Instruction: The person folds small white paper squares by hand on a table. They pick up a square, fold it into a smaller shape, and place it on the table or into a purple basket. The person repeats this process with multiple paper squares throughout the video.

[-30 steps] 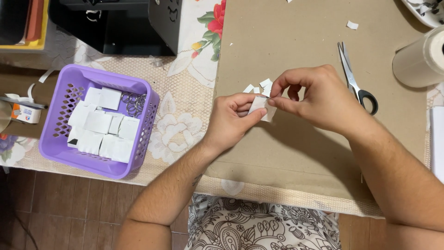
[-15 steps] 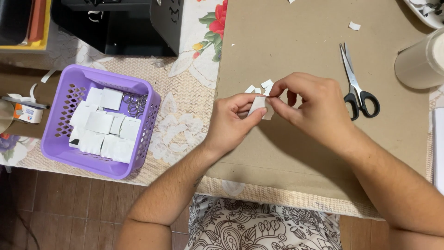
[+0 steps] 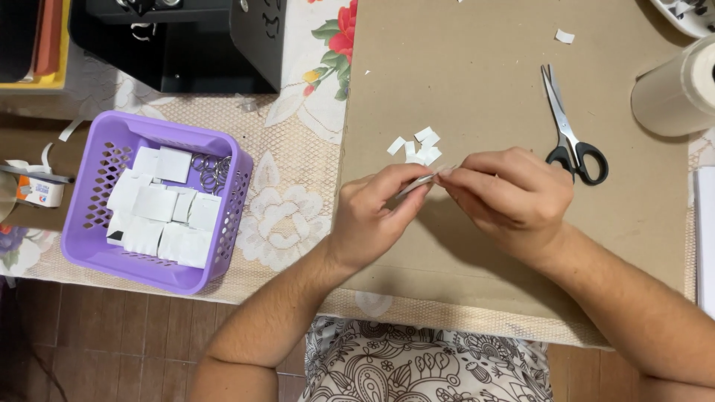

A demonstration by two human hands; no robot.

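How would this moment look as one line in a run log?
left hand: pinching small white piece | right hand: pinching same piece | nearby: paper scraps, scissors, purple basket

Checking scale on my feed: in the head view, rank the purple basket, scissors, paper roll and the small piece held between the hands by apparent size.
1. Purple basket
2. Scissors and paper roll: look alike, and the roll is cut off by the frame, so unranked.
3. Small piece, pinched by both hands.

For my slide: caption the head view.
Both hands pinch a small white paper piece over brown cardboard sheet.
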